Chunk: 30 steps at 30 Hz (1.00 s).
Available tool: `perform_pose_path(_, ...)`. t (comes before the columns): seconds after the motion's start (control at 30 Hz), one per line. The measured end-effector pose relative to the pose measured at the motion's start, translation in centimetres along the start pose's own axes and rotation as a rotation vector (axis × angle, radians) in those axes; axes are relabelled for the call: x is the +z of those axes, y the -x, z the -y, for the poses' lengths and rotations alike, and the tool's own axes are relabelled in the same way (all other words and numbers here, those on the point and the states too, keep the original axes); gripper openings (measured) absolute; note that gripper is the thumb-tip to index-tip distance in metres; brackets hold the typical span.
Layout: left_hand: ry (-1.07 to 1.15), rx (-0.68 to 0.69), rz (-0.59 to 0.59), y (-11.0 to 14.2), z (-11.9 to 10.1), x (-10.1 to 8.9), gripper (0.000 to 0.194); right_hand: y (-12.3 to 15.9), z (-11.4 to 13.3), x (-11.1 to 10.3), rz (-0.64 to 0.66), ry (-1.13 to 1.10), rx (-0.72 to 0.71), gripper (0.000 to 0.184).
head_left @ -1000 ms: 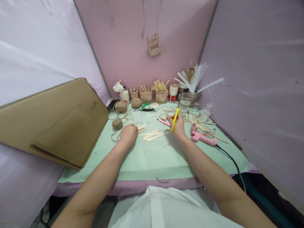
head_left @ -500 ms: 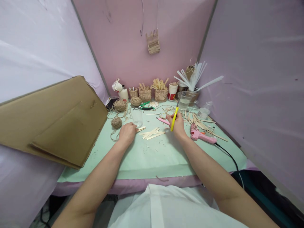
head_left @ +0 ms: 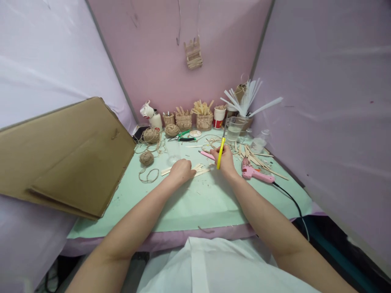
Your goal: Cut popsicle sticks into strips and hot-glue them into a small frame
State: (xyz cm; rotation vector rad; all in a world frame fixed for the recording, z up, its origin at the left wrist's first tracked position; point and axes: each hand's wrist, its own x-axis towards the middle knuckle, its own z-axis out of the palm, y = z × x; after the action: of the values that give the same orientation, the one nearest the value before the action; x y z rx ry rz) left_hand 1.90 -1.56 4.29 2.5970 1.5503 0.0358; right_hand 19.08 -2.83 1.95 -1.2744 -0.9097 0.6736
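My right hand (head_left: 225, 159) is closed around yellow-handled scissors (head_left: 220, 152), their narrow blade pointing up and away. A slim pink pen (head_left: 207, 155) with a dark tip also sticks out leftward from this hand. My left hand (head_left: 182, 171) is low over a loose pile of pale flat wooden sticks (head_left: 201, 171), its thumb and forefinger at the pile's left end. The fingertips are partly hidden, so I cannot tell whether they pinch a stick. Left of it lies a small bundle of wooden sticks (head_left: 165, 171), partly behind the hand. A clear plastic cup (head_left: 173, 151) stands just beyond.
Twine balls (head_left: 146, 158) and green-handled pliers (head_left: 187, 139) lie at the back left. A pink glue gun (head_left: 258, 175) with a cord and scattered sticks are to the right. Baskets of sticks (head_left: 204, 121) line the back wall. A cardboard sheet (head_left: 70, 162) leans left.
My left hand has moved right, from the small stick bundle to the loose pile, leaving the bundle on the table. My right hand keeps its hold and has hardly moved.
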Motion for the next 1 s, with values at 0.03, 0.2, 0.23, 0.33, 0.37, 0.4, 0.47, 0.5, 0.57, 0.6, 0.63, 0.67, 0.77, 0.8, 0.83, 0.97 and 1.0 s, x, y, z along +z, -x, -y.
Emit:
perform_pose_path(0.03, -0.004, -0.01, -0.002, -0.1, -0.1, 0.2, 0.028, 0.1, 0.1, 0.0, 0.001, 0.006, 0.002, 0.029)
perform_pose_path(0.2, 0.002, 0.007, -0.062, 0.0, 0.3, 1.0, 0.026, 0.3, 0.3, 0.1, 0.005, 0.021, -0.001, 0.028)
perform_pose_path(0.23, 0.005, 0.01, -0.067, 0.0, 0.5, 1.1, 0.026, 0.4, 0.3, 0.2, 0.007, 0.025, -0.001, 0.029)
perform_pose_path(0.33, 0.011, 0.02, -0.065, 0.0, 0.7, 1.2, 0.026, 0.4, 0.1, 0.2, 0.016, 0.037, 0.001, 0.03)
perform_pose_path(0.37, 0.013, 0.024, -0.062, 0.0, 0.7, 1.1, 0.026, 0.4, 0.0, 0.2, 0.018, 0.04, 0.003, 0.03)
perform_pose_path(0.4, 0.015, 0.029, -0.059, 0.1, 0.7, 1.1, 0.026, 0.4, -0.1, 0.2, 0.021, 0.042, 0.004, 0.03)
perform_pose_path(0.47, 0.018, 0.035, -0.053, 0.1, 0.7, 0.9, 0.026, 0.4, -0.2, 0.3, 0.025, 0.042, 0.007, 0.031)
perform_pose_path(0.5, 0.02, 0.037, -0.049, 0.1, 0.8, 0.8, 0.026, 0.4, -0.3, 0.3, 0.027, 0.041, 0.009, 0.032)
perform_pose_path(0.57, 0.033, 0.037, -0.043, 0.2, 1.0, 0.7, 0.026, 0.4, -0.3, 0.3, 0.032, 0.036, 0.012, 0.033)
perform_pose_path(0.6, 0.047, 0.036, -0.045, 0.2, 1.1, 0.6, 0.026, 0.4, -0.3, 0.3, 0.035, 0.034, 0.015, 0.033)
perform_pose_path(0.63, 0.066, 0.038, -0.052, 0.2, 1.2, 0.6, 0.026, 0.4, -0.3, 0.3, 0.038, 0.03, 0.018, 0.033)
perform_pose_path(0.67, 0.091, 0.042, -0.061, 0.2, 1.4, 0.5, 0.025, 0.4, -0.3, 0.3, 0.042, 0.027, 0.021, 0.034)
perform_pose_path(0.77, 0.184, 0.061, -0.072, 0.0, 1.8, 0.4, 0.024, 0.5, -0.1, 0.3, 0.055, 0.011, 0.035, 0.033)
perform_pose_path(0.8, 0.222, 0.068, -0.071, -0.1, 1.9, 0.4, 0.024, 0.6, 0.0, 0.3, 0.062, 0.004, 0.04, 0.033)
perform_pose_path(0.83, 0.266, 0.074, -0.07, -0.1, 2.0, 0.4, 0.023, 0.7, 0.1, 0.2, 0.072, -0.004, 0.046, 0.033)
perform_pose_path(0.97, 0.556, 0.045, -0.042, -0.3, 2.3, 0.1, 0.023, 1.1, 0.6, 0.3, 0.162, -0.057, 0.085, 0.034)
perform_pose_path(1.0, 0.674, 0.026, -0.009, -0.4, 2.4, -0.1, 0.024, 1.2, 0.8, 0.3, 0.202, -0.078, 0.098, 0.035)
